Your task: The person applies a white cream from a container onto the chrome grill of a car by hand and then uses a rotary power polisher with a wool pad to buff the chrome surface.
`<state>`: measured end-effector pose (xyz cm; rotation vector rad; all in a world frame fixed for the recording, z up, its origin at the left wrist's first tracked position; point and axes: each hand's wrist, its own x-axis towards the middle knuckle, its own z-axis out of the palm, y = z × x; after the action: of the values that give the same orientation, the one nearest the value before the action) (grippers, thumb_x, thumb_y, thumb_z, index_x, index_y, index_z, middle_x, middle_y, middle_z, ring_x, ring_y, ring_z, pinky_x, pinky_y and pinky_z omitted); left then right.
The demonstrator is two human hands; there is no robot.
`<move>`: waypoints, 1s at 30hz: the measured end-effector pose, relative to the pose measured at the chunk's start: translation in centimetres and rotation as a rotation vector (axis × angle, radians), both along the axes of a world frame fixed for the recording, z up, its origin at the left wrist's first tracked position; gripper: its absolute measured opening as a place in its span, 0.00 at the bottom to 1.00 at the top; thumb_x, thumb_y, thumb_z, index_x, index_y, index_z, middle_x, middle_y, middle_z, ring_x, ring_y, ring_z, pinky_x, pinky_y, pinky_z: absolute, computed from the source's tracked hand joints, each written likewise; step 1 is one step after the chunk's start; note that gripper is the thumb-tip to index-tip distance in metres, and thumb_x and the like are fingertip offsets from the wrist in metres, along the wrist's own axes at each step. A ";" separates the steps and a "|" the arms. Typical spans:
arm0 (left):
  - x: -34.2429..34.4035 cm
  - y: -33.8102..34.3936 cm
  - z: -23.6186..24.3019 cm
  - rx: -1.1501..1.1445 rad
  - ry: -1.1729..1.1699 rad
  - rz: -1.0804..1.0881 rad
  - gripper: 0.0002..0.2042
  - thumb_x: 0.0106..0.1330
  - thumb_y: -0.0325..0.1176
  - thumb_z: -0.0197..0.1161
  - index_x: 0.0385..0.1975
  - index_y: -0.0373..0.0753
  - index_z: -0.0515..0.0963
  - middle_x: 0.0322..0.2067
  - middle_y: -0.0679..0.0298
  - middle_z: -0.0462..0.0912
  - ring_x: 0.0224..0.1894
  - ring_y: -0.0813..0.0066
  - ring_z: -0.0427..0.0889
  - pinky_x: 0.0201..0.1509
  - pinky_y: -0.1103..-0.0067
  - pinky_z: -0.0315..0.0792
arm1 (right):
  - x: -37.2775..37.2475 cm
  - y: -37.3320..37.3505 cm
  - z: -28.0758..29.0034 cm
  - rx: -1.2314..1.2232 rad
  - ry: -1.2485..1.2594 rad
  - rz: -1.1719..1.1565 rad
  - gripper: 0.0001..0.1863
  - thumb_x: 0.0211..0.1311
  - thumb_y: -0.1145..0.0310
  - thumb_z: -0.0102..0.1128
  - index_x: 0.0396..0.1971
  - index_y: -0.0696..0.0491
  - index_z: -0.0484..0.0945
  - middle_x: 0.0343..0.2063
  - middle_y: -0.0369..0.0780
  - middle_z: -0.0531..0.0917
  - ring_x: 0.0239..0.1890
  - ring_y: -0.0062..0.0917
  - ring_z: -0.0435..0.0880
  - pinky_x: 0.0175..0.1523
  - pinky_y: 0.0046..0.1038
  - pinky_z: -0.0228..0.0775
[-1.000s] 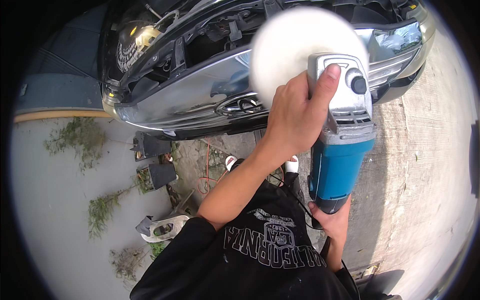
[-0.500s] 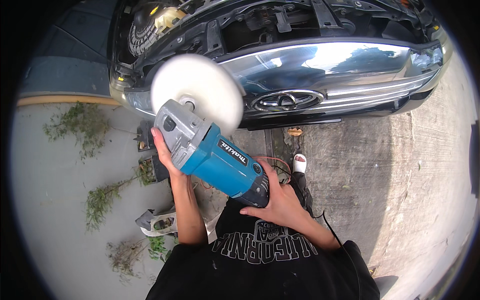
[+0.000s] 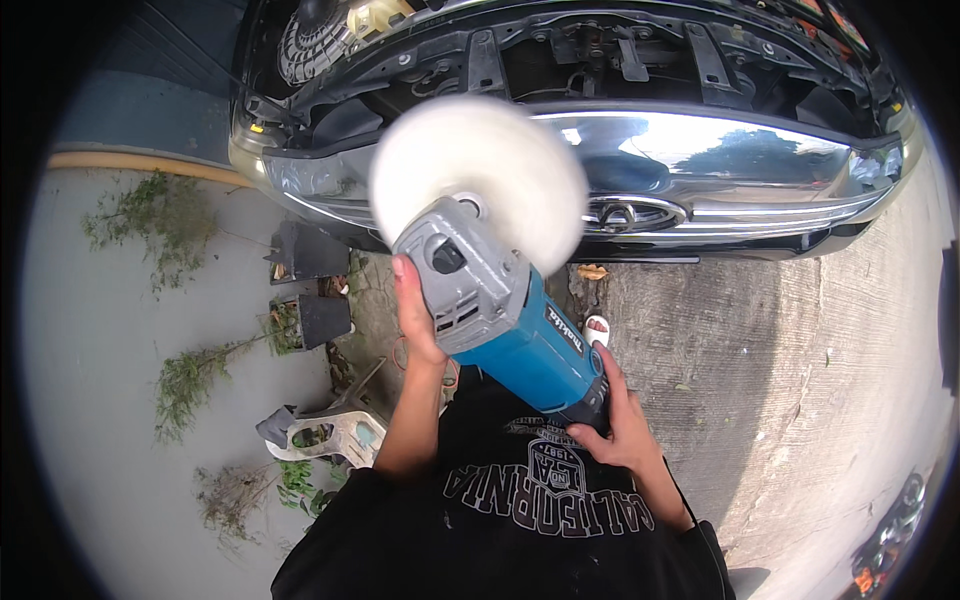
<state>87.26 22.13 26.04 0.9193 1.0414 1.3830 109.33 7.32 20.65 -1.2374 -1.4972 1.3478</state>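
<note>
A blue electric polisher (image 3: 530, 360) with a grey metal head is held in front of my body, tilted up toward the left. Its round white pad (image 3: 470, 150) is smeared by motion and overlaps the car's chrome front panel (image 3: 740, 160); whether they touch I cannot tell. My left hand (image 3: 420, 315) grips the left side of the grey head, thumb upright along it. Around the dark rear handle my right hand (image 3: 628, 430) is closed. What the fingers do beneath the tool is hidden.
The car's open engine bay (image 3: 590, 60) lies beyond the panel. Along the grey wall at left stand dark planters (image 3: 325, 320) with thin plants, near a pale plastic chair (image 3: 350, 430). A sandalled foot (image 3: 596, 328) rests on the concrete floor (image 3: 710, 370); a motorcycle (image 3: 890, 540) stands at lower right.
The polisher and both hands have shifted right in view, and its pad now covers part of the oval grille emblem. Both hands keep their hold. The view has turned slightly.
</note>
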 end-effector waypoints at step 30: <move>-32.0 11.1 -0.3 -0.126 -0.073 0.165 0.30 0.74 0.57 0.42 0.60 0.35 0.67 0.52 0.58 0.77 0.50 0.67 0.79 0.54 0.70 0.75 | -29.9 13.6 3.0 -0.114 -0.048 0.129 0.56 0.48 0.59 0.73 0.71 0.51 0.43 0.41 0.57 0.81 0.38 0.55 0.82 0.46 0.43 0.77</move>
<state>55.23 33.25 25.74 0.6978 1.1551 1.4574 79.47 20.90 23.62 -1.2705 -1.5748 1.5162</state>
